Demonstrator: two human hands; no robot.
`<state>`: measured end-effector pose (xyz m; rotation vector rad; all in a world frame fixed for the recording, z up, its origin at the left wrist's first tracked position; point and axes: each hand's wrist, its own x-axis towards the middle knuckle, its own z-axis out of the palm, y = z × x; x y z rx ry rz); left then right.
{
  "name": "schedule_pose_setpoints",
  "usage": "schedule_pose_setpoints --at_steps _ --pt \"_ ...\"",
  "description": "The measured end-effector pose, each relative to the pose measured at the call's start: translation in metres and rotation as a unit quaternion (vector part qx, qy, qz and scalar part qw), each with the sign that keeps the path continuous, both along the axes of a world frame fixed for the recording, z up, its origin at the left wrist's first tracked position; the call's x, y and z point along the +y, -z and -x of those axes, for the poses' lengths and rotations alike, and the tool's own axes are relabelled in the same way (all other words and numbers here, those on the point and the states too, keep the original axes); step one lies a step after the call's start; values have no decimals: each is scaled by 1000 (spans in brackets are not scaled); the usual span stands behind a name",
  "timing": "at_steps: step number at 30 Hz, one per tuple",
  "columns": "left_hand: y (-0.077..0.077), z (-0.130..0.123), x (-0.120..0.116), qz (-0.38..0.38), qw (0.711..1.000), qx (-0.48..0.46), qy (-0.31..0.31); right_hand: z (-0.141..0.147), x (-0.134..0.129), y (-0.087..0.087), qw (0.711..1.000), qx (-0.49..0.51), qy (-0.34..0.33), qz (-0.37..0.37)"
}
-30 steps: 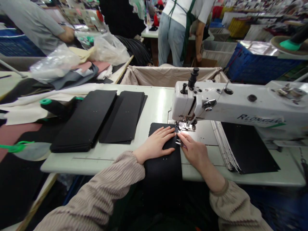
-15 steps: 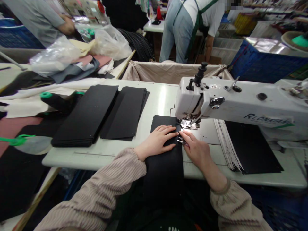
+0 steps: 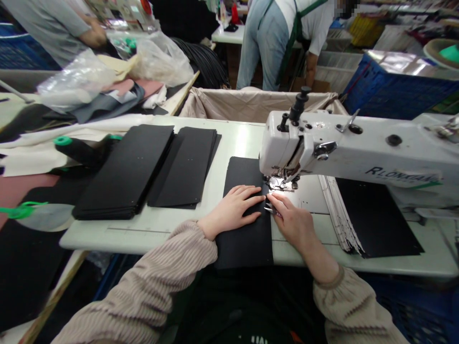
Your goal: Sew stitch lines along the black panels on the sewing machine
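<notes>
A black rectangular panel (image 3: 245, 241) lies flat on the sewing machine's table, its right edge running beside the presser foot (image 3: 280, 183). Spread flat on this panel, my left hand (image 3: 234, 210) has its fingers pointing towards the needle area. My right hand (image 3: 294, 220) is closed around small thread snips (image 3: 269, 209), whose pointed blades stick out to the left over the panel's edge. Its fingertips touch that edge just in front of the foot. Most of the snips' handle is hidden in my palm. The white sewing machine (image 3: 344, 145) stands over the right side.
Two stacks of black panels, a larger stack (image 3: 125, 167) and a smaller stack (image 3: 186, 167), lie to the left. Under the machine arm is another black pile (image 3: 380, 217) with pale, thread-fringed edges. A cloth-lined bin (image 3: 251, 107) stands behind the table. Two people work beyond.
The black panel has slid away from me past the presser foot, so its near end now lies at the table's front edge. Both hands stay in nearly the same place.
</notes>
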<state>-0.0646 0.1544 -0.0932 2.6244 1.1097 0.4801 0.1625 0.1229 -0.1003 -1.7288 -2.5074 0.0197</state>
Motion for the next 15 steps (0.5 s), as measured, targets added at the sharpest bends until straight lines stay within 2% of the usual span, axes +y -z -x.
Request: schedule_pose_setpoints --at_steps 15 --pt "1 1 0 -7 1000 -4 -9 0 1 1 1000 16 -1 1"
